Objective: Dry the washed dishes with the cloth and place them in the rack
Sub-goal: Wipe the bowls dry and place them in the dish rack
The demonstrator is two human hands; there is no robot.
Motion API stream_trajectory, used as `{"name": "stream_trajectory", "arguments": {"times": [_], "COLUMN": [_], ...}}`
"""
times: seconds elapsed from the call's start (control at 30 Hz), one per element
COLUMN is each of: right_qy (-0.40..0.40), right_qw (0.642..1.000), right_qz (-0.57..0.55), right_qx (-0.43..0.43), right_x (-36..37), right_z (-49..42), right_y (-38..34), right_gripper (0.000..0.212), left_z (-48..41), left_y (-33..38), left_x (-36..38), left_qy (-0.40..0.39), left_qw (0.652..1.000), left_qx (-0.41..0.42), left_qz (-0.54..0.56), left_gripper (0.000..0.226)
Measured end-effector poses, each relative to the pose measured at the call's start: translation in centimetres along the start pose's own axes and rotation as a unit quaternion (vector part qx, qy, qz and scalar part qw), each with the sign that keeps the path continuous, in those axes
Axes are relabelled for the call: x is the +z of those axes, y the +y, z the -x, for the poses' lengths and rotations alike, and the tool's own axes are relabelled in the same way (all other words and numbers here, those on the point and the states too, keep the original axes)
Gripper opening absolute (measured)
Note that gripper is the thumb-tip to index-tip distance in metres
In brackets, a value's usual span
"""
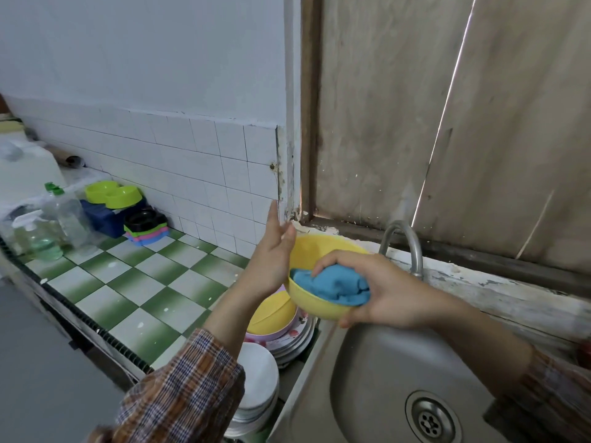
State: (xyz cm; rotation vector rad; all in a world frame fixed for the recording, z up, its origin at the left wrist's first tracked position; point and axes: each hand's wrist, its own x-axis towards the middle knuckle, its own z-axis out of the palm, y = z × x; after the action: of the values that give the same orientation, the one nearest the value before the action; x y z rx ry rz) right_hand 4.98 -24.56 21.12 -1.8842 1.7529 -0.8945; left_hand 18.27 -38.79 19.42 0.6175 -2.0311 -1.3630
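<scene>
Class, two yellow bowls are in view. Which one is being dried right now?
The raised yellow plastic bowl, with the blue cloth pressed inside it by the right hand. The other yellow bowl sits lower, on the stacked plates, with no cloth in it.

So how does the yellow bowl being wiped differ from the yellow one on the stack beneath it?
The held bowl is tilted in the air between the left hand and right hand; the stacked bowl sits nested in a floral bowl on plates. The held bowl has the blue cloth inside; the stacked bowl has none. The held bowl looks paler. Both are yellow.
</scene>
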Motion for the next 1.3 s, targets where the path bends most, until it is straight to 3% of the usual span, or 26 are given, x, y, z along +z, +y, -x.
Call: {"name": "stream_trajectory", "arguments": {"times": [0.07,0.2,0.37,0.47,0.57,0.63,0.7,0.77,0.83,0.9,0.93,1.0,1.07,1.13,1.23,1.3], "right_qy": [0.012,0.011,0.179,0.331,0.390,0.391,0.398,0.466,0.514,0.491,0.466,0.399,0.369,0.387,0.419,0.409], "right_qw": [0.997,0.987,0.942,0.902,0.891,0.917,0.915,0.880,0.854,0.865,0.881,0.913,0.917,0.915,0.890,0.895], "right_qz": [-0.072,-0.160,-0.285,-0.277,-0.230,-0.071,0.069,0.078,-0.001,-0.095,-0.087,-0.002,0.063,-0.008,-0.179,-0.176], "right_qx": [0.008,0.001,0.020,0.021,-0.014,0.001,0.021,0.038,0.082,0.049,0.010,-0.083,-0.135,-0.117,-0.016,0.006], "right_x": [-1.3,-3.8,-5.1,-5.1,-3.6,-1.2,1.2,1.8,0.5,-0.2,0.1,1.6,3.1,2.5,-0.3,-1.1], "right_z": [0.2,0.8,0.8,0.5,1.5,2.0,1.7,1.1,0.3,0.0,0.1,0.3,0.3,0.0,-0.7,-1.2], "right_y": [0.0,0.4,0.9,0.7,0.0,-0.2,0.4,1.1,1.2,0.8,0.3,-0.1,0.2,0.6,0.7,0.5], "right_gripper": [0.067,0.069,0.069,0.054,0.047,0.038,0.029,0.037,0.032,0.012,0.023,0.028,0.029,0.030,0.028,0.029], "left_z": [0.2,1.3,2.5,3.0,2.7,2.5,2.4,2.6,2.8,2.8,2.7,2.4,2.2,2.2,2.6,2.6], "left_y": [-0.4,-0.3,0.6,1.1,1.1,1.2,1.6,1.9,1.7,1.8,2.0,2.2,2.5,2.6,3.0,3.2], "left_x": [0.2,0.5,1.4,3.0,4.2,4.9,5.5,6.0,6.6,7.3,7.5,7.5,6.9,6.5,6.7,6.7], "left_qy": [-0.049,-0.123,-0.139,-0.079,0.013,0.051,0.077,0.081,0.084,0.107,0.124,0.141,0.145,0.154,0.171,0.174], "left_qw": [0.996,0.990,0.986,0.991,0.989,0.979,0.972,0.970,0.970,0.966,0.962,0.948,0.934,0.932,0.937,0.940], "left_qx": [0.044,0.069,0.072,0.061,0.044,0.040,0.049,0.046,0.038,0.023,0.018,0.010,0.001,0.006,0.020,0.025], "left_qz": [-0.053,-0.032,0.061,0.092,0.142,0.194,0.214,0.225,0.226,0.233,0.243,0.286,0.326,0.329,0.305,0.292], "left_gripper": [0.059,0.063,0.078,0.063,0.036,0.027,0.022,0.023,0.021,0.021,0.022,0.025,0.027,0.024,0.023,0.023]}}
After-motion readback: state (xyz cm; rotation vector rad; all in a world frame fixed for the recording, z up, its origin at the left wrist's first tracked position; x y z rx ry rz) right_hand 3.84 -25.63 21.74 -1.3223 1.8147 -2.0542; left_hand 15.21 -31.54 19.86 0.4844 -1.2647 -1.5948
